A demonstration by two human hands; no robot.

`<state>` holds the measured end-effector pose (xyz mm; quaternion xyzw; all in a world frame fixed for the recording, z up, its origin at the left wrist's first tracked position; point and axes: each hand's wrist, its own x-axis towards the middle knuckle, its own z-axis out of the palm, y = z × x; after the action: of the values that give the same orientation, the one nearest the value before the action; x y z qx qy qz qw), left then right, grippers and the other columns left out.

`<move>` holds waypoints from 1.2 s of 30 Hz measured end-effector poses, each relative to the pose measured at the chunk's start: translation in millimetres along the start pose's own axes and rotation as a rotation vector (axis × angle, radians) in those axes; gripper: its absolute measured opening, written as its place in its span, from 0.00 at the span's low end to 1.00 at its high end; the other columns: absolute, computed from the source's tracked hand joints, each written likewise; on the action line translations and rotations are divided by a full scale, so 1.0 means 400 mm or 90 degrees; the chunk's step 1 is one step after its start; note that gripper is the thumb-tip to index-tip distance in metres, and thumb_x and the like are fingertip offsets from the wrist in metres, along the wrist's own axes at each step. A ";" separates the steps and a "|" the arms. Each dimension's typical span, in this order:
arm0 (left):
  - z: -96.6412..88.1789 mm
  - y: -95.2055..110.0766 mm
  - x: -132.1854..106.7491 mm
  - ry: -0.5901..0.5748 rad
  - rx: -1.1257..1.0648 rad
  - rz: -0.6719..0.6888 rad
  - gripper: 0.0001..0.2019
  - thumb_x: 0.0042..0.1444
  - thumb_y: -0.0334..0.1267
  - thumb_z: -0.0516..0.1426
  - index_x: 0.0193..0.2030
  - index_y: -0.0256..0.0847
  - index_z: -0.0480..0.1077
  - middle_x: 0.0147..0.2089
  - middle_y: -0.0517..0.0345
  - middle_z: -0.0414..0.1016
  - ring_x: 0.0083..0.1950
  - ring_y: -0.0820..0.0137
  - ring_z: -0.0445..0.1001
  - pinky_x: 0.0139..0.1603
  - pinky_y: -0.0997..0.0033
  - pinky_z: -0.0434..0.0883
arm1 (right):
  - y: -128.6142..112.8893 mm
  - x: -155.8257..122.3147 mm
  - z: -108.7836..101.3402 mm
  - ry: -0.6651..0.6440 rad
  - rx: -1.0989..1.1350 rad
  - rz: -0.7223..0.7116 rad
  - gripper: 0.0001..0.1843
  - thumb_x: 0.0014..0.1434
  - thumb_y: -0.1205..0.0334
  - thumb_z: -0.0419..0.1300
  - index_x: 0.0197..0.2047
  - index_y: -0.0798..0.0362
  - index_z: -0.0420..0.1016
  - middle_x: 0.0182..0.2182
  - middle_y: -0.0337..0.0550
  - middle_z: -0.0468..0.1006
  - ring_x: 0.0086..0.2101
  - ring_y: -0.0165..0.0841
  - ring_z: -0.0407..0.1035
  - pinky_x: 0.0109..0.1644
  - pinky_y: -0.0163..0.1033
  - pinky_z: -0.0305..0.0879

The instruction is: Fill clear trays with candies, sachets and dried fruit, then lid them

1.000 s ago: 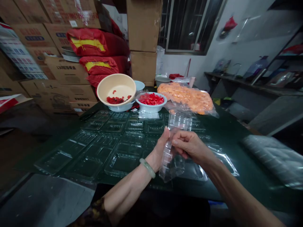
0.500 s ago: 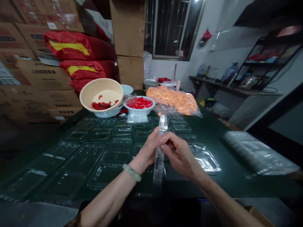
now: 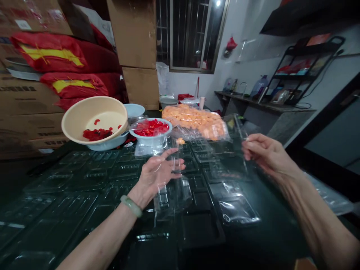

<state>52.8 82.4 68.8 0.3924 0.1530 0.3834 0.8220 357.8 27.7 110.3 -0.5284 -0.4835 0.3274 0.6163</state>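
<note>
My right hand [image 3: 264,152] pinches the edge of a thin clear plastic tray [image 3: 236,144], held up on the right over the table. My left hand [image 3: 161,172], with a pale green bangle at the wrist, is open with its fingers spread. Clear plastic [image 3: 176,195] overlaps the left palm and fingers; whether they touch I cannot tell. Rows of clear trays [image 3: 123,168] lie on the dark green table beneath the hands. A shiny clear tray [image 3: 237,206] sits between and below them.
Behind the trays are a cream basin [image 3: 109,103] with red pieces, a pale blue bowl [image 3: 150,139] of red packets, and a bag of orange pieces [image 3: 194,118]. Cardboard boxes [image 3: 140,86] and red bundles [image 3: 81,84] are stacked at the back left. More plastic [image 3: 326,191] lies far right.
My hands have moved from together on a narrow stack of clear plastic to wide apart. The right hand has drawn a tray rightward; the left has opened its fingers. The view has shifted right.
</note>
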 end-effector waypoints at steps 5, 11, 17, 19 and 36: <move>-0.012 -0.006 0.041 -0.062 -0.022 -0.039 0.39 0.41 0.51 0.57 0.60 0.36 0.56 0.46 0.38 0.73 0.49 0.50 0.70 0.46 0.51 0.65 | 0.150 0.164 -0.214 0.118 0.021 0.161 0.07 0.50 0.70 0.60 0.35 0.56 0.72 0.23 0.39 0.70 0.22 0.24 0.64 0.28 0.33 0.62; -0.039 -0.014 0.049 -0.065 -0.027 -0.076 0.41 0.42 0.54 0.56 0.61 0.35 0.56 0.49 0.36 0.71 0.51 0.48 0.69 0.47 0.51 0.64 | 0.333 0.284 -0.269 0.194 -0.174 0.341 0.09 0.57 0.73 0.54 0.26 0.56 0.67 0.14 0.33 0.62 0.15 0.24 0.56 0.19 0.33 0.57; -0.028 -0.012 0.060 -0.018 -0.022 -0.107 0.43 0.40 0.56 0.57 0.61 0.35 0.55 0.47 0.36 0.72 0.49 0.48 0.70 0.45 0.52 0.65 | 0.384 0.349 -0.170 0.228 -0.288 0.389 0.11 0.61 0.59 0.56 0.41 0.58 0.70 0.35 0.41 0.73 0.31 0.27 0.68 0.33 0.35 0.68; 0.002 -0.016 0.075 0.037 -0.013 -0.113 0.43 0.39 0.57 0.58 0.61 0.37 0.56 0.43 0.39 0.73 0.46 0.50 0.71 0.41 0.55 0.66 | 0.354 0.342 -0.144 0.269 -0.317 0.328 0.09 0.58 0.63 0.58 0.39 0.61 0.71 0.34 0.46 0.73 0.32 0.31 0.68 0.35 0.38 0.67; 0.397 -0.331 0.104 0.022 0.391 -0.089 0.45 0.46 0.64 0.54 0.66 0.40 0.49 0.62 0.45 0.61 0.58 0.54 0.63 0.56 0.57 0.61 | 0.070 -0.435 -0.119 0.379 -0.223 -0.133 0.20 0.49 0.58 0.65 0.45 0.50 0.67 0.34 0.44 0.79 0.34 0.38 0.76 0.40 0.45 0.74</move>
<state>235.5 -22.8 72.1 0.6044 0.3019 0.2683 0.6867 350.4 -141.1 41.0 -0.6460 -0.3832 0.0064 0.6602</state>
